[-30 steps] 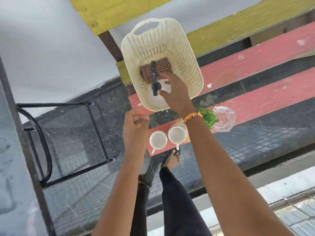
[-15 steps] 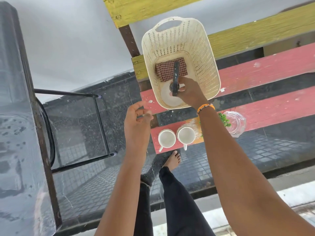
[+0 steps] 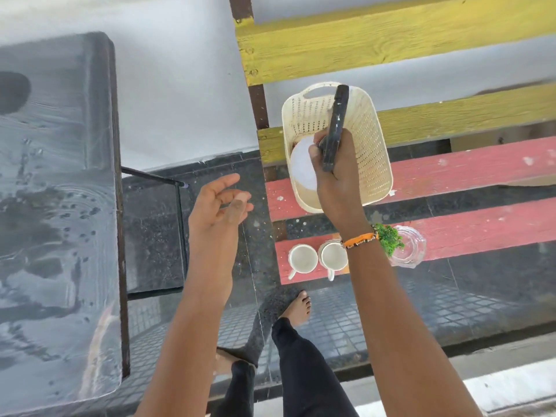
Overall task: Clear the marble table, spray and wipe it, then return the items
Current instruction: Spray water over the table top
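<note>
My right hand [image 3: 334,173] grips the black trigger head of a white spray bottle [image 3: 302,167] and holds it over the cream plastic basket [image 3: 373,145] on the bench. The bottle's head points up and away from me. My left hand [image 3: 221,206] hovers empty with fingers spread, left of the bench. The grey marble table [image 3: 54,206] fills the left side, streaked and dotted with wet marks. Two white cups [image 3: 302,258] stand on the front red slat, beside a glass vase [image 3: 406,246] with a green sprig.
The bench has red seat slats [image 3: 466,173] and yellow back slats [image 3: 391,40]. A black metal chair frame [image 3: 180,224] stands between table and bench. My bare feet [image 3: 298,305] rest on the dark tiled floor, close to the bench's front edge.
My right hand has lifted the spray bottle up out of the basket. The view has swung left, bringing the marble table in. My left hand's fingers have spread apart.
</note>
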Demonstrator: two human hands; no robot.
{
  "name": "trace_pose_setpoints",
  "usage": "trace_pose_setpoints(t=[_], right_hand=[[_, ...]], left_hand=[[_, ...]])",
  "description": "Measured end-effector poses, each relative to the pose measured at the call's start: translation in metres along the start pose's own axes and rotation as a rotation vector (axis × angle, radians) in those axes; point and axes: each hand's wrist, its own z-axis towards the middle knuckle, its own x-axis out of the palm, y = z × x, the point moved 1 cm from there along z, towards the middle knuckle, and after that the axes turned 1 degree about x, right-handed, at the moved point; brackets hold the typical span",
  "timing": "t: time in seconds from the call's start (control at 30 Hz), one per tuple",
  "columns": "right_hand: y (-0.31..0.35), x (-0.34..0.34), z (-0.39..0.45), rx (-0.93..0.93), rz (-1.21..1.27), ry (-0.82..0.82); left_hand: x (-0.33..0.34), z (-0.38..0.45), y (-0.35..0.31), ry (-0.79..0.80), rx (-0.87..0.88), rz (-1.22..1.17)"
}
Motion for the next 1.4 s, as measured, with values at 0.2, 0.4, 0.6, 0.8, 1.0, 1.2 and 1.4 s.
trace_pose_setpoints(t=[0.2, 0.4, 0.6, 0.8, 1.0, 1.2, 1.4], right_hand=[[0.086, 0.055, -0.064, -0.113, -0.008, 0.153], [0.158, 0.135, -0.147, -0.130, 0.104, 0.286], [0.222, 0.236, -0.218, -0.134, 0.274, 0.354], [0.251, 0.329, -0.268, 0.079, 0.369, 0.507], [0.272, 0.420, -0.287, 0.186, 0.389, 0.707], [0.292, 0.511, -0.284, 0.028, 0.306, 0.852], [0.329, 0.603, -0.251, -0.324, 0.186, 0.782]], left_hand=[[-0.083, -0.034, -0.036, -0.015, 0.121, -0.137], [-0.205, -0.080, -0.049, -0.176, 0.184, -0.225], [-0.339, -0.126, -0.040, -0.386, 0.188, -0.299], [-0.443, -0.160, -0.031, -0.539, 0.228, -0.328], [-0.531, -0.158, -0.022, -0.666, 0.217, -0.365], [-0.606, -0.103, -0.038, -0.680, 0.207, -0.332], [-0.675, -0.024, -0.067, -0.603, 0.189, -0.246]])
